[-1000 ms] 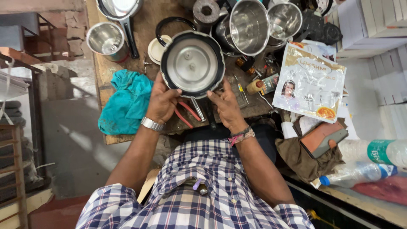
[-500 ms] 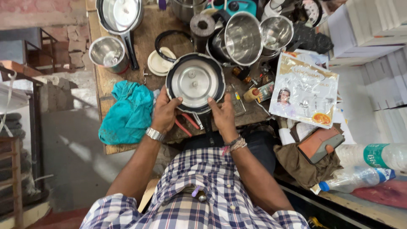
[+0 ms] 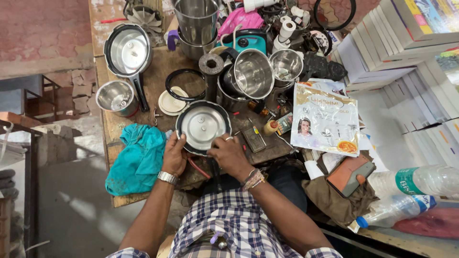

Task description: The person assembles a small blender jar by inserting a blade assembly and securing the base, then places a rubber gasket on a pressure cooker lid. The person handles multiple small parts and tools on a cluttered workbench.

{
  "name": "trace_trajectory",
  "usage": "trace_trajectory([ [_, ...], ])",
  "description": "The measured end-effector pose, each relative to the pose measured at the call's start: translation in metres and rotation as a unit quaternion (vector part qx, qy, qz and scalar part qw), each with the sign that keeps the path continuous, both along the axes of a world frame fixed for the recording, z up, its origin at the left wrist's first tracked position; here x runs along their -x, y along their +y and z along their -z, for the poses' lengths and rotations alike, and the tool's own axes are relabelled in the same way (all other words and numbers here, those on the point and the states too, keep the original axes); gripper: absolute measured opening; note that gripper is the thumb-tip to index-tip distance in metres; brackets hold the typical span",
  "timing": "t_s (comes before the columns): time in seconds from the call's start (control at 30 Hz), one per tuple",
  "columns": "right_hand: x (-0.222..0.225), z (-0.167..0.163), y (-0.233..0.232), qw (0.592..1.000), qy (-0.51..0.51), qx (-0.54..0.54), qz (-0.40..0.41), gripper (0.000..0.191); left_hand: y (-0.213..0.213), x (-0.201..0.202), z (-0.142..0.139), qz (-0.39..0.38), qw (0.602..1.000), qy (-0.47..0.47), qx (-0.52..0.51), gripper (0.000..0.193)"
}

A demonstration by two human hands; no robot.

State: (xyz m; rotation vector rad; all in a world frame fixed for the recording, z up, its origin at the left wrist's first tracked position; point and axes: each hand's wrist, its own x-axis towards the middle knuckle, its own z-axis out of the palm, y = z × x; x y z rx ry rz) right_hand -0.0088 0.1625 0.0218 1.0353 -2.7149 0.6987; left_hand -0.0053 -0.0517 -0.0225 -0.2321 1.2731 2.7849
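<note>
Both hands grip the pressure cooker lid [image 3: 202, 127]: left hand [image 3: 174, 155] on its left rim, right hand [image 3: 230, 154] at its lower right. The lid hides the surface [image 3: 158, 71] beneath, and red pliers [image 3: 196, 167] below it are mostly covered.

checked shirt [image 3: 229, 222] — steel wristwatch [image 3: 168, 177]

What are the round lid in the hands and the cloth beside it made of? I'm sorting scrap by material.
Round lid: seemingly aluminium or steel, dull silvery sheen, dark rubber-like rim. Cloth: soft woven fabric, teal, matte, crumpled in folds. Both left hand and right hand grip the lid's edge.
</note>
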Motion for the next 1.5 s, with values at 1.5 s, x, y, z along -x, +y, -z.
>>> trace_trajectory([
  [1.5,0.012,0.003,-0.027,0.97,-0.231,-0.069,0.03,0.047,0.023,0.025,-0.011,-0.049,0.992,0.006,-0.115,0.056],
])
